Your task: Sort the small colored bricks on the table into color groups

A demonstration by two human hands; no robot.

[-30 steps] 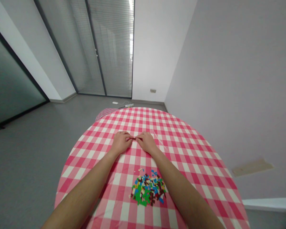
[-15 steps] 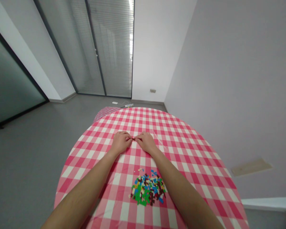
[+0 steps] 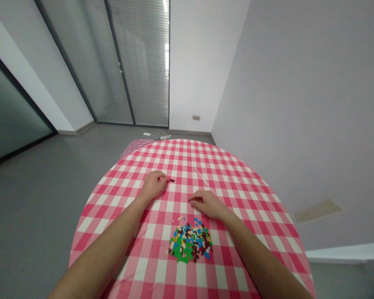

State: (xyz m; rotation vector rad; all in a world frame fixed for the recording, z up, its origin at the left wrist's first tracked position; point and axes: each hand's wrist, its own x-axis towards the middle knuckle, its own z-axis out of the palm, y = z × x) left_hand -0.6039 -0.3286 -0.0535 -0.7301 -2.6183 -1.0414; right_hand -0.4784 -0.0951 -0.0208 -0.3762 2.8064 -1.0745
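Promising light, stiff, slightly slippery handling and best taken by its edges, the small dark reddish-brown plastic-looking piece shows flat and oblong at the tip of the bare left hand; whether the curled fingers pinch it, I cannot tell. The bare right hand, fingers loosely parted, is near the multicoloured brick heap on the round, red-and-white checked worktop.

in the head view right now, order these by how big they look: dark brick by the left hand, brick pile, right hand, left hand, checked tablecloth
1. checked tablecloth
2. brick pile
3. left hand and right hand: too alike to rank
4. dark brick
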